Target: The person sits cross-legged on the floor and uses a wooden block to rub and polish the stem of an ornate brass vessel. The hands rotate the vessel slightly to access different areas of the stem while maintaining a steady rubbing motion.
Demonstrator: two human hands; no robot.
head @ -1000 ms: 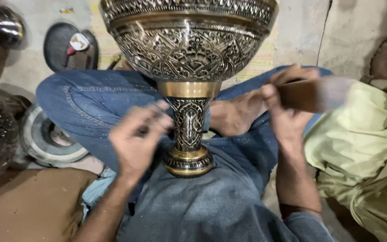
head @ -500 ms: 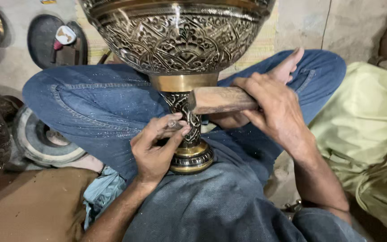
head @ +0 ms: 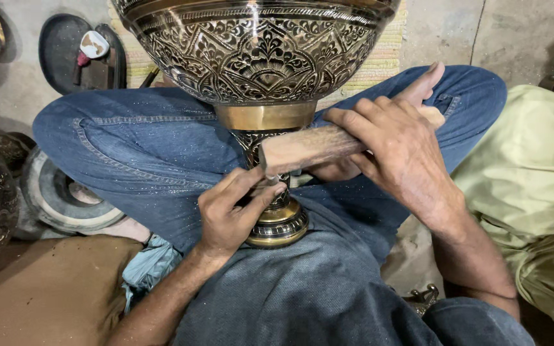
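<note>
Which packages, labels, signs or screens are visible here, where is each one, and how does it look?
Small object: top left, lying on a dark oval tray on the floor; white and tan with a red end, perhaps a package, too small to tell.
No labels, signs or screens are in view.

The floor (head: 520, 32) is bare grey concrete, scuffed and split by a straight joint. On it lies a pale woven mat (head: 386, 61), striped in dull yellow. Left of the mat a dark round tray (head: 59, 45) rests flat on the concrete. Below the tray, further left, sits a grey ring-shaped disc (head: 59, 195). Right of the mat a pale green cloth (head: 527, 179) is bunched up. The light is soft and even.
</note>
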